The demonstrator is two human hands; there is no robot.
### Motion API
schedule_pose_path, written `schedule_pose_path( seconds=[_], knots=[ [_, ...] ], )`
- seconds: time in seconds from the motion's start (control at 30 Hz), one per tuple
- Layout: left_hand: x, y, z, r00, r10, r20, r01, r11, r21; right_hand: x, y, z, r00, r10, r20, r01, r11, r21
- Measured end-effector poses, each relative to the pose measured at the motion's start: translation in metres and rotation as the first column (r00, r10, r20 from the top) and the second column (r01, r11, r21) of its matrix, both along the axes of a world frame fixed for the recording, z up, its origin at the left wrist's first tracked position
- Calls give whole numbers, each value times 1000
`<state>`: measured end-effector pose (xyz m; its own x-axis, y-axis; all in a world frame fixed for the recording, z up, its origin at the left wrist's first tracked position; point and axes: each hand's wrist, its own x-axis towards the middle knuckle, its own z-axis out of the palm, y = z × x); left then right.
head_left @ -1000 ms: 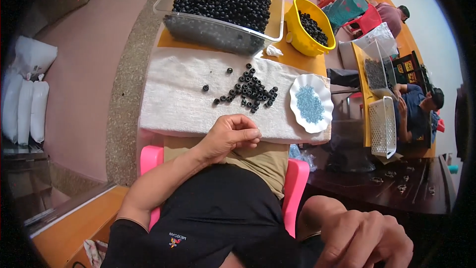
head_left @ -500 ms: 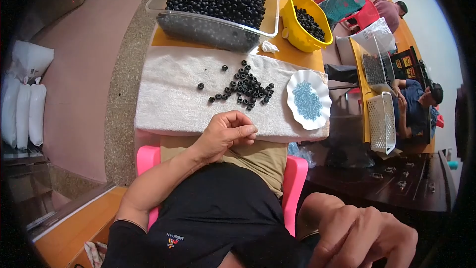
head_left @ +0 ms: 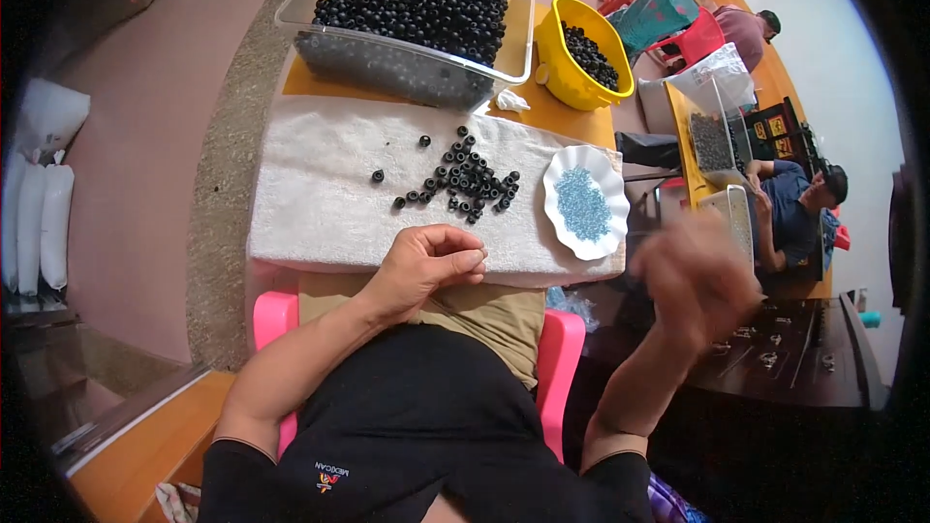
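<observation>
My left hand hovers over the front edge of a white towel, thumb and fingertips pinched; whatever lies between them is too small to make out. My right hand is raised off to the right of the towel, smeared by motion, so its fingers cannot be read. Beyond my left hand, a loose cluster of small black round pieces with holes is spread on the towel. At the towel's right side stands a white scalloped dish holding tiny light-blue beads.
Behind the towel are a clear plastic bin heaped with black pieces and a yellow basin with more. A crumpled white tissue lies between them. Pink chair arms flank me. A co-worker sits at another table on the right.
My right hand has risen from the lower right corner up to beside the dish. My left hand keeps its pinch at the towel edge. The whole view has shifted slightly.
</observation>
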<state>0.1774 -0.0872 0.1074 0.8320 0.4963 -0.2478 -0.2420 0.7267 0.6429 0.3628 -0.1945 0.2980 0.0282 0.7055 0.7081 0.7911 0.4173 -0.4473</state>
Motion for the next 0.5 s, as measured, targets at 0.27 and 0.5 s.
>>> schedule_pose_path(
  seconds=[0.27, 0.5],
  knots=[
    [2, -3, -3, 1000, -18, -20, 20, 996, 90, 140, 19, -139, 884, -401, 241, 468, 768, -437],
    [2, -4, -6, 998, -40, -47, 45, 992, 117, 165, 38, -147, 754, -421, 504, 636, 659, -401]
  ],
)
